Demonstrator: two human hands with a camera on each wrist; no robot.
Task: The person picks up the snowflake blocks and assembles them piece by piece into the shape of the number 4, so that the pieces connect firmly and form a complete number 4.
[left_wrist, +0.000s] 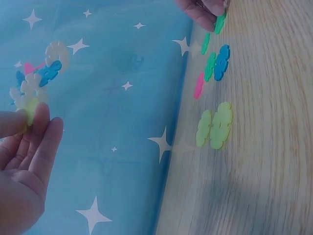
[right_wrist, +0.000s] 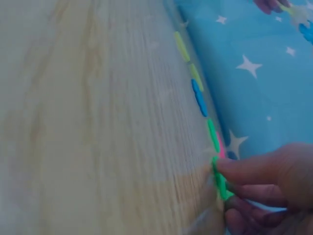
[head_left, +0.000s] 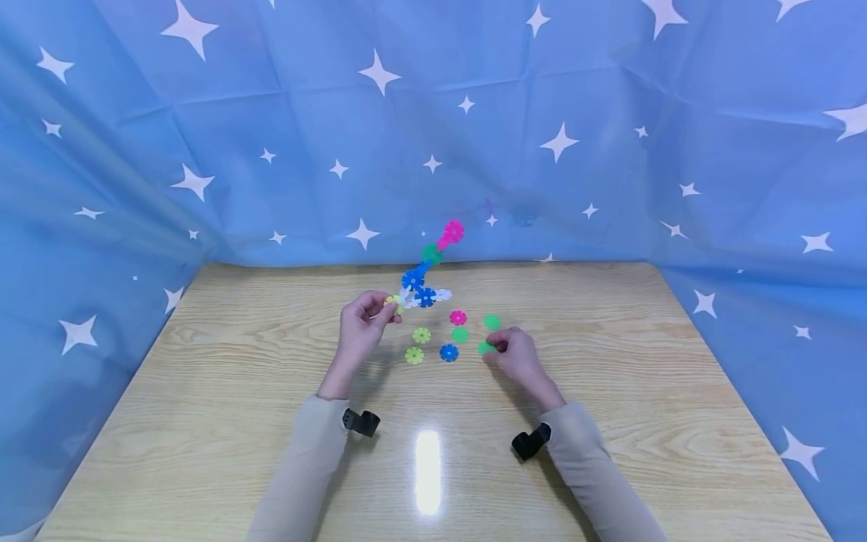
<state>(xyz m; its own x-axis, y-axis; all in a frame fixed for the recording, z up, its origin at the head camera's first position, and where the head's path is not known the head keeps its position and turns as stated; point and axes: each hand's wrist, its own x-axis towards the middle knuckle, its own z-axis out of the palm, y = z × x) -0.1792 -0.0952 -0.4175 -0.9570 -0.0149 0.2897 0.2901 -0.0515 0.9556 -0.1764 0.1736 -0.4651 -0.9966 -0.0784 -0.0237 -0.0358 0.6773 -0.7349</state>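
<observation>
My left hand (head_left: 362, 324) pinches a yellow snowflake disc (head_left: 394, 303) between thumb and fingertips, at the near end of a joined chain held above the table. White discs (head_left: 442, 294), blue discs (head_left: 412, 280), a green disc (head_left: 431, 254) and pink discs (head_left: 454, 231) make up the rest, reaching up and away to the right. Down at the tabletop, my right hand (head_left: 518, 355) has thumb and fingers on a loose green snowflake disc (right_wrist: 219, 178), partly covering it. Another green disc (head_left: 491, 322) lies just beyond those fingers.
Between the hands, loose discs lie on the wooden table (head_left: 237, 421): a pink one (head_left: 457, 318), a green one (head_left: 460, 334), a blue one (head_left: 448, 352) and two yellow ones (head_left: 414, 355). A blue star-patterned curtain (head_left: 447, 128) stands along the back and sides.
</observation>
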